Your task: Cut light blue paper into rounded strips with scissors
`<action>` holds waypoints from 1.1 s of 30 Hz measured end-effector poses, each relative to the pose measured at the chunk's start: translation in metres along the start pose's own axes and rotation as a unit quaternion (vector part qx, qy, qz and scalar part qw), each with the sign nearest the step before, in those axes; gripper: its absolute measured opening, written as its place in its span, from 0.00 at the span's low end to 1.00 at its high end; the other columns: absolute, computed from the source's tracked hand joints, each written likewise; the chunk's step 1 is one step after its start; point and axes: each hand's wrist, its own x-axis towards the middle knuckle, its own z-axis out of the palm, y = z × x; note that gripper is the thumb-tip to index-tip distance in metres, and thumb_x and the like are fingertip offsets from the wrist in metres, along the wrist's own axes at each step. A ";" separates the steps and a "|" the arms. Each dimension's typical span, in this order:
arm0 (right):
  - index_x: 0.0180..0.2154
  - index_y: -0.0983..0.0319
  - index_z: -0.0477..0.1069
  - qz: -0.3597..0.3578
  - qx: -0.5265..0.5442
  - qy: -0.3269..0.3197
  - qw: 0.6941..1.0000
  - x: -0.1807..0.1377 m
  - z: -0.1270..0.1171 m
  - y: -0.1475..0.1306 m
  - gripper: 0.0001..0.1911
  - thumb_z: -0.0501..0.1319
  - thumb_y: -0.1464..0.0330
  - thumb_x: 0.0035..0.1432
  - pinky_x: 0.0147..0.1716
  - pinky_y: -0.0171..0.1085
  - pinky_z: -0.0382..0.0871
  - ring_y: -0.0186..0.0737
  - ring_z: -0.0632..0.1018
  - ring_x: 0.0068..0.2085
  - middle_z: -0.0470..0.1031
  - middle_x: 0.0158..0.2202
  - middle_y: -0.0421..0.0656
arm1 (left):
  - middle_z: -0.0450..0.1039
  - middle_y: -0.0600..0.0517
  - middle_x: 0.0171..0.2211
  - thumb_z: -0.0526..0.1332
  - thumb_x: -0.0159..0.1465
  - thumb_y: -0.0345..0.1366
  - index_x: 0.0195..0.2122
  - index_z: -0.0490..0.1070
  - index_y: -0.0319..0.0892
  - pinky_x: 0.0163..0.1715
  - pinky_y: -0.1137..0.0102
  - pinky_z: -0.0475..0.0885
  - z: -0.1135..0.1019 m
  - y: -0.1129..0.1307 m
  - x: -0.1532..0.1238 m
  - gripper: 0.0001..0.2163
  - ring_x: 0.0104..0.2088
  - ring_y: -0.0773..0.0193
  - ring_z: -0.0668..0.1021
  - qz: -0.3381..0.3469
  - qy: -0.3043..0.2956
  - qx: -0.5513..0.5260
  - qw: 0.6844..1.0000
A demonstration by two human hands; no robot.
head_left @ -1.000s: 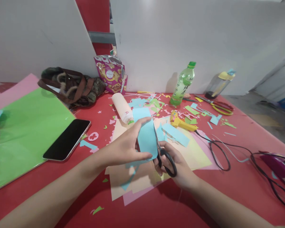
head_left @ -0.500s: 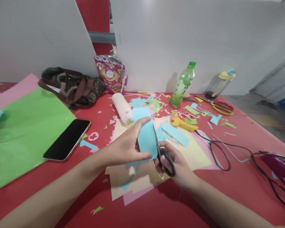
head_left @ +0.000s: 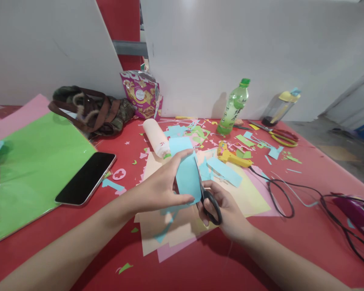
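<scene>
- One piece of blue paper (head_left: 188, 178) is in my left hand (head_left: 160, 186), gripped with one digit near its top and another by its lower corner; the other fingers are mostly hidden behind it.
- My right hand (head_left: 227, 212) is closed around the handles of black-handled scissors (head_left: 214, 208), whose blade lies along the right edge of the blue paper.
- I have the blue paper raised, tilted, above a pile of cream, yellow and pink sheets (head_left: 153, 238) on the red table (head_left: 103, 254).
- Just beyond my left hand, a pale bottle (head_left: 153, 135) with a green cap lies on its side.
- Beyond my right hand, a yellow glue gun (head_left: 235, 159) rests near a loose blue strip (head_left: 226, 169), its black cord (head_left: 286, 194) trailing off to the right.
- Farther back, I see a green drink bottle (head_left: 232, 111) upright among paper scraps, with yellow-and-red-handled scissors (head_left: 283, 141) to its right.
- Off to my left, a phone (head_left: 86, 178) lies partly over a green sheet (head_left: 30, 173), and behind it are a camouflage bag (head_left: 118, 113) and a purple snack packet (head_left: 141, 95).
</scene>
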 end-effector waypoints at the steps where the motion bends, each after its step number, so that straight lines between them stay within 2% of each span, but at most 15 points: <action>1: 0.34 0.61 0.58 0.000 0.000 0.000 1.000 0.000 0.000 0.000 0.20 0.62 0.56 0.43 0.15 0.27 0.53 0.25 0.65 0.14 0.63 0.19 0.31 | 0.61 0.46 0.47 0.64 0.47 0.35 0.57 0.46 0.47 0.39 0.63 0.69 0.000 0.000 0.000 0.37 0.43 0.54 0.70 -0.007 -0.006 -0.006 1.000; 5: 0.34 0.61 0.58 -0.001 -0.005 0.004 1.000 0.000 0.001 0.000 0.21 0.62 0.56 0.43 0.15 0.27 0.53 0.25 0.65 0.14 0.63 0.18 0.31 | 0.62 0.45 0.45 0.64 0.48 0.35 0.57 0.42 0.47 0.31 0.66 0.71 0.000 0.000 0.000 0.39 0.34 0.59 0.73 -0.034 -0.026 -0.014 0.999; 20: 0.34 0.60 0.57 0.015 -0.010 -0.001 1.000 0.000 0.001 0.001 0.21 0.60 0.54 0.44 0.15 0.28 0.52 0.26 0.65 0.14 0.62 0.17 0.31 | 0.63 0.47 0.44 0.63 0.48 0.36 0.57 0.43 0.47 0.37 0.63 0.69 0.001 -0.002 0.001 0.38 0.40 0.57 0.71 -0.014 -0.024 -0.008 1.000; 24: 0.35 0.60 0.56 0.014 -0.004 -0.015 1.000 -0.001 0.001 0.000 0.21 0.60 0.54 0.45 0.17 0.29 0.53 0.28 0.66 0.16 0.63 0.18 0.32 | 0.63 0.46 0.44 0.64 0.48 0.36 0.57 0.44 0.47 0.37 0.63 0.70 0.002 -0.002 0.000 0.38 0.39 0.56 0.72 -0.018 -0.015 -0.019 1.000; 28: 0.36 0.60 0.57 0.011 0.006 -0.030 0.999 -0.002 0.001 -0.002 0.22 0.59 0.53 0.45 0.18 0.30 0.54 0.29 0.67 0.20 0.64 0.22 0.35 | 0.66 0.47 0.39 0.63 0.49 0.37 0.57 0.43 0.47 0.36 0.62 0.70 0.001 -0.004 0.001 0.38 0.37 0.56 0.73 -0.024 -0.010 -0.044 0.999; 30: 0.36 0.60 0.58 0.006 0.009 -0.043 0.999 -0.002 0.001 -0.002 0.22 0.58 0.52 0.46 0.19 0.30 0.54 0.29 0.67 0.22 0.64 0.24 0.37 | 0.66 0.48 0.39 0.63 0.49 0.38 0.57 0.43 0.47 0.39 0.61 0.69 0.000 -0.006 0.002 0.38 0.40 0.55 0.72 -0.021 0.008 -0.032 0.999; 33: 0.36 0.60 0.57 0.006 0.008 -0.049 0.999 -0.001 0.001 -0.001 0.21 0.57 0.53 0.47 0.20 0.31 0.56 0.30 0.67 0.23 0.63 0.25 0.37 | 0.62 0.46 0.45 0.64 0.48 0.38 0.57 0.45 0.45 0.47 0.58 0.62 -0.003 -0.009 0.005 0.37 0.49 0.51 0.65 -0.014 0.072 0.008 0.997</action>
